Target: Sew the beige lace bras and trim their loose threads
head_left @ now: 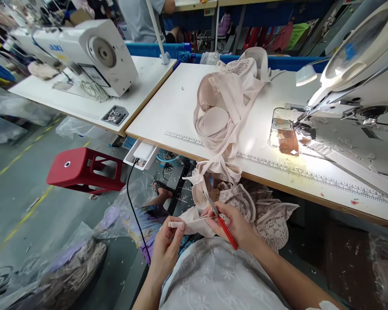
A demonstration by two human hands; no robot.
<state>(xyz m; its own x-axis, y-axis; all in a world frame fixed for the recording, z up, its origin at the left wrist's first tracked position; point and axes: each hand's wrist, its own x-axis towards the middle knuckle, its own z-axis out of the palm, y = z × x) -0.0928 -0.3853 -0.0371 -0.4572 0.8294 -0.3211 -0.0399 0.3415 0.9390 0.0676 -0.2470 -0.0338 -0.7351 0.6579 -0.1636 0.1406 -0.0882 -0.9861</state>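
My left hand (167,244) pinches the end of a pale pink bra band (196,225) between thumb and fingers. My right hand (237,227) has red-handled scissors (226,232) in its grip, blades pointing up and away from me. The fingertips of that hand also touch the band's other end, so it stretches between both hands above my lap. Lace bras (273,221) hang from the table edge behind and beside my right hand. More pale bras with moulded cups (215,120) lie linked in a heap on the sewing table (168,107).
At right stands a lit sewing machine (352,125), with brown fabric (287,141) at its needle. Another machine (100,56) occupies the left table. A red stool (80,168), a black cable (131,202) and plastic bags (74,258) are at left. A person (140,21) is beyond.
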